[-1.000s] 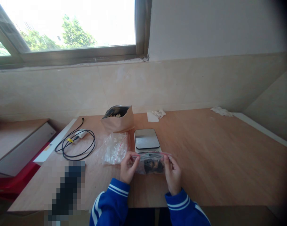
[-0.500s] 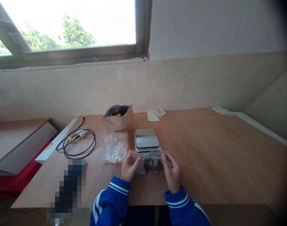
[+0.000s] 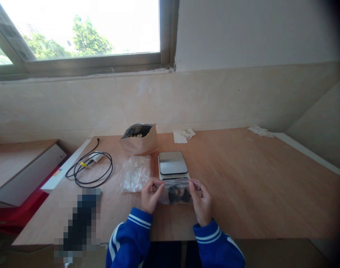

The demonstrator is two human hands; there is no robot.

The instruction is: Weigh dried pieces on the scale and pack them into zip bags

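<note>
A clear zip bag (image 3: 178, 194) with a red-edged top and dark and tan pieces inside spans the space between my hands. My left hand (image 3: 151, 196) pinches its upper left corner between thumb and fingers. At the upper right corner, my right hand (image 3: 201, 201) pinches the same edge. Just behind the bag lies a kitchen scale (image 3: 173, 163) with a silver plate, its front partly hidden. More clear zip bags (image 3: 133, 175) lie left of the scale. A brown paper pouch (image 3: 139, 145) stands open behind them, holding tan pieces.
A coiled black cable (image 3: 89, 183) with a white plug lies on the table's left side. Nearer me is a pixelated dark object (image 3: 80, 223). Crumpled tissue (image 3: 187, 134) on a white card and another tissue (image 3: 260, 131) lie along the back wall.
The view has shifted slightly. My thumbs stay at the bag's top edge, with the right thumb a little further left along it. Both hands keep their hold.
</note>
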